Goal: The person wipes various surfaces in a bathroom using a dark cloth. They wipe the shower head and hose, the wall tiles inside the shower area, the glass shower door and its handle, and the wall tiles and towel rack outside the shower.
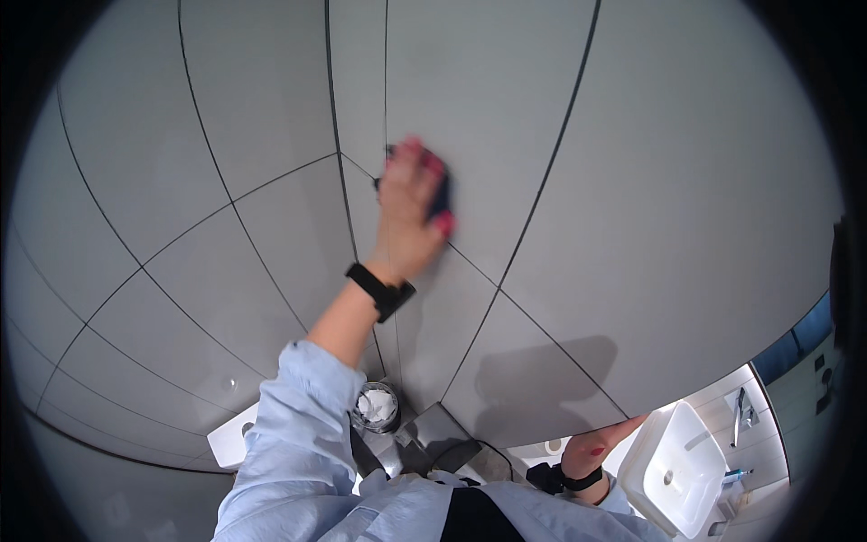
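Observation:
My left hand point(411, 212), blurred by motion, lies over a dark cloth point(442, 194) and presses it to the pale grey tiled wall point(686, 163). Its red-nailed fingers reach across the cloth, close to a dark joint between tiles, and a black band circles the wrist. Lower down, beside the white washbasin point(675, 470), is my right hand point(591, 452). Its stretched fingers lie along the lower edge of the tiled surface, and part of them is hidden. I see nothing held in it.
A round bin point(376, 406) with white contents stands below my left forearm. Left of it is a white fixture point(232, 437), partly covered by my sleeve. A toothbrush-like blue item point(736, 475) and small toiletries lie to the right of the basin.

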Tool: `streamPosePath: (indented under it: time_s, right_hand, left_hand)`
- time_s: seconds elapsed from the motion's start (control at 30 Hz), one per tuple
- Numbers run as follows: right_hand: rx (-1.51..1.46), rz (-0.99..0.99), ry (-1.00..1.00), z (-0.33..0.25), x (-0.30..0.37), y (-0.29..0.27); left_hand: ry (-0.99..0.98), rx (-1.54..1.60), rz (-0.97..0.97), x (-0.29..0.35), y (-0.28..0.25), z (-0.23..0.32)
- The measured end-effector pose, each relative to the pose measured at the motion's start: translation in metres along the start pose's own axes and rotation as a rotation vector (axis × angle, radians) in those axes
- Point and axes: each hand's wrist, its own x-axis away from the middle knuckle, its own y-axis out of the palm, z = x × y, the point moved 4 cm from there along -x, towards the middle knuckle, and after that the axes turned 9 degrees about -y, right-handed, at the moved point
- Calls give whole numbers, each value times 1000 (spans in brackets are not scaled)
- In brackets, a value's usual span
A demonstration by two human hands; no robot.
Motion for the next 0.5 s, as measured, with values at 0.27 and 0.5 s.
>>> streamPosePath:
  time_s: [0.27, 0.5]
  right_hand:
    - [325, -23, -69, -7, 5, 3]
    - [601, -44, -128, -10, 4, -8]
  left_hand:
    - [-711, 250, 198, 71, -8, -127]
    - [-336, 81, 36, 77, 40, 99]
